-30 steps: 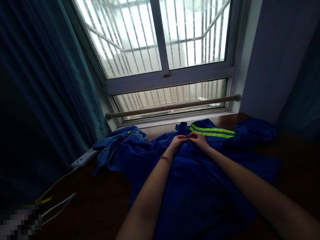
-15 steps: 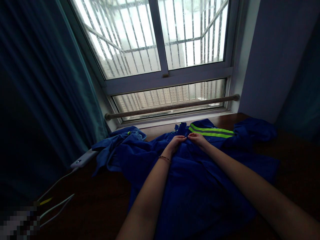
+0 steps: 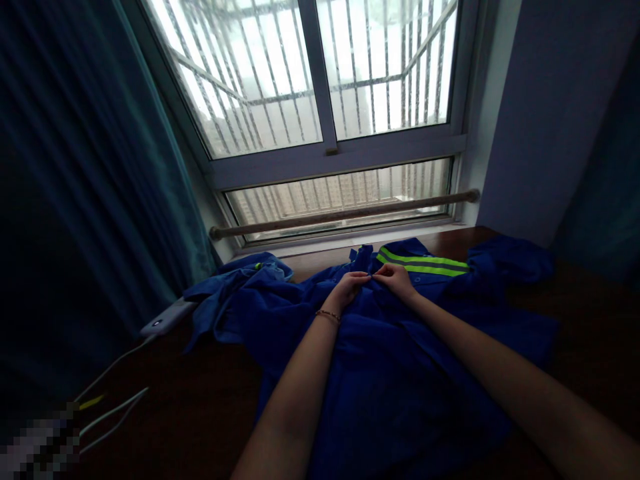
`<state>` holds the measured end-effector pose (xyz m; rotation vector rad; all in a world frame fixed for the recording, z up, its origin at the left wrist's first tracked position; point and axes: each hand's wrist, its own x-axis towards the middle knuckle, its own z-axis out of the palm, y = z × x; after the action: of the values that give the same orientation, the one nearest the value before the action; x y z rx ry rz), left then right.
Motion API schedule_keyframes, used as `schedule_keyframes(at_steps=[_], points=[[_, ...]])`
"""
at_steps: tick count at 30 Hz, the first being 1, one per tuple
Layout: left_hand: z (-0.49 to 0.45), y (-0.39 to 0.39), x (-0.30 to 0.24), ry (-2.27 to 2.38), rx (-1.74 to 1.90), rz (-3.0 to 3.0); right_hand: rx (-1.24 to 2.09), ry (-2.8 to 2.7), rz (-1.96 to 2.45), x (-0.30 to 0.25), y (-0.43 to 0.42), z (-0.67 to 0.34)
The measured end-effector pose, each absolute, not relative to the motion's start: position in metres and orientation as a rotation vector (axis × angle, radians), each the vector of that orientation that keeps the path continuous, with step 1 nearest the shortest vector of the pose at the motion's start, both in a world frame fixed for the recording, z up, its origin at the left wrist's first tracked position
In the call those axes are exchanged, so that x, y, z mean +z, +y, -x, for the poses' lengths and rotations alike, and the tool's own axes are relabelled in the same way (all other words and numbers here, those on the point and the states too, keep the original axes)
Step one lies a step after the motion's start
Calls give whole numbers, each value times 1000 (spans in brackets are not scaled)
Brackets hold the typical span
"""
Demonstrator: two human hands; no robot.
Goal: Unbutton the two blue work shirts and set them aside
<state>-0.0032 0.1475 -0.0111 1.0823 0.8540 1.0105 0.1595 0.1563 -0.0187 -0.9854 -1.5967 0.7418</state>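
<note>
Blue shirt [image 3: 380,373] runs lengthwise from me, collar [image 3: 364,253] toward the window [image 3: 390,67], left hand [image 3: 351,287] and right hand [image 3: 397,280] pinching its front.

Looks like a room in a home here, with a long, blue fabric curtain [image 3: 125,167] hanging down the left, a broad, grey-framed glass window [image 3: 325,110] backed by upright bars [image 3: 371,67], and a dark brown wooden surface [image 3: 200,393] stretching below!

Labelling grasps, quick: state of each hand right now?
Left hand: closed, pinching the blue garment.
Right hand: closed, pinching the blue garment too; cloth or button, can't tell.
</note>
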Motion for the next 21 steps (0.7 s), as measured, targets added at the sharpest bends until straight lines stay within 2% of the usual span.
schedule_keyframes(at_steps=[14, 21], points=[[-4, 158, -25, 977, 1067, -1252, 855, -1537, 989, -28, 161, -162], [-10, 156, -27, 1080, 1208, -1643, 359, -1744, 1169, -25, 151, -156]])
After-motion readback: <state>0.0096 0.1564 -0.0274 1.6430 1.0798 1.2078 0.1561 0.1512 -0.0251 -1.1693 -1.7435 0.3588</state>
